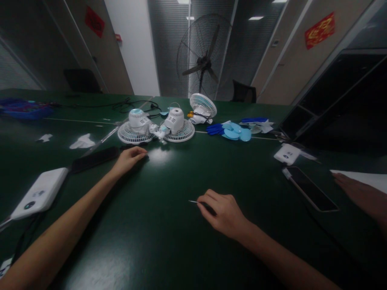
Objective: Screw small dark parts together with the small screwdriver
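Observation:
My left hand [130, 159] reaches out over the green table, fingers pinched together. A small dark bit shows at its fingertips, too small to name. Just beyond it, two white fan heads [137, 125] with round grilles lie grille-down, side by side. My right hand [222, 211] is closed near the middle of the table. From its pinched thumb and finger a thin metal rod [192, 201] sticks out to the left; the rest of it is hidden in the hand.
A third small fan [202, 108] lies farther back, beside light-blue fan blades [237, 131] and blue gloves [215, 129]. Power banks [40, 193] and phones [311, 188] flank the workspace. At right, another person's hand [359, 193] rests by white paper [369, 179].

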Motion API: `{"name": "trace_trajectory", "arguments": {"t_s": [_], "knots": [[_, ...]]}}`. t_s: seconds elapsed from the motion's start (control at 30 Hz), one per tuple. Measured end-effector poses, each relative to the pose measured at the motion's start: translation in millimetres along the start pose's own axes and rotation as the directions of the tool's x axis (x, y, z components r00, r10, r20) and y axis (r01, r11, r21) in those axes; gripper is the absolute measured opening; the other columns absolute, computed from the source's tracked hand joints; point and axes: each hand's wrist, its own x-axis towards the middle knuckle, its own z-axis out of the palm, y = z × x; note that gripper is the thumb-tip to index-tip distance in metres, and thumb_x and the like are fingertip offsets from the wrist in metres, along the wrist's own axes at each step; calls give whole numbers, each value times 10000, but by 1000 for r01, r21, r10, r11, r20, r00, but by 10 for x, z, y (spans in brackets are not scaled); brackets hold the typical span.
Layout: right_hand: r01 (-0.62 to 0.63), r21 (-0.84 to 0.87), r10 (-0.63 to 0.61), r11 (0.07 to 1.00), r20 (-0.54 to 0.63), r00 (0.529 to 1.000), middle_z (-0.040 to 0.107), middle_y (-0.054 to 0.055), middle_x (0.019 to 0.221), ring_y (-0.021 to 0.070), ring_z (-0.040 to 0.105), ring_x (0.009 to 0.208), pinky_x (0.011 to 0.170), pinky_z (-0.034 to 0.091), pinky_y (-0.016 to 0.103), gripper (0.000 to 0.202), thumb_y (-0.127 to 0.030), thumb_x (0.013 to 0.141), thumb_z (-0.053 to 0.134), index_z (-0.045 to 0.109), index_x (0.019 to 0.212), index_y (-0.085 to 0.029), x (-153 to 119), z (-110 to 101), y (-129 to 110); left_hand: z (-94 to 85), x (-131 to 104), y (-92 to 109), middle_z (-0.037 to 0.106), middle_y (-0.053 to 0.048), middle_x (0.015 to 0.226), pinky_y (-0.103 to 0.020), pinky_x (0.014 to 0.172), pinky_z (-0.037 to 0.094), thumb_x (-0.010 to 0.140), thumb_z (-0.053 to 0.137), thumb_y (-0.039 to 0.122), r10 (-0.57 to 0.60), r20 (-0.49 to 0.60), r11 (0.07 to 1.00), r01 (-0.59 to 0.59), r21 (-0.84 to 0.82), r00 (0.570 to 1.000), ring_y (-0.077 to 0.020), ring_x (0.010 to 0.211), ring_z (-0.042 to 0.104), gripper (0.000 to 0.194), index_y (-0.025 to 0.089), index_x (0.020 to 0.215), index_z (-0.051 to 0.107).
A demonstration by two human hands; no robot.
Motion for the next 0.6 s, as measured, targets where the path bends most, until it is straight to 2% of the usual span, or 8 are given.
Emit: {"name": "trace_trajectory", "arguments": {"t_s": [0.3,0.6], "knots": [[-10,27,9,1000,10,1000,706,30,1022,133,650,777,652,515,252,152,-202,1044,606,720,1144,-195,8,-13,-11,-15,42,-43,791,-102,1090,-414,907,559,835,747,640,8,22,1000,-7,-15,1000,-295,989,734,498,191,1051,766],[-3,46,3,999,-4,1000,707,37,1032,135,652,782,664,519,260,169,-216,1064,578,717,1158,-195,-2,10,10,-61,31,45,779,-102,1099,-405,881,579,827,766,641,23,122,996,-12,-93,992,-288,990,730,493,195,1037,771]]}}
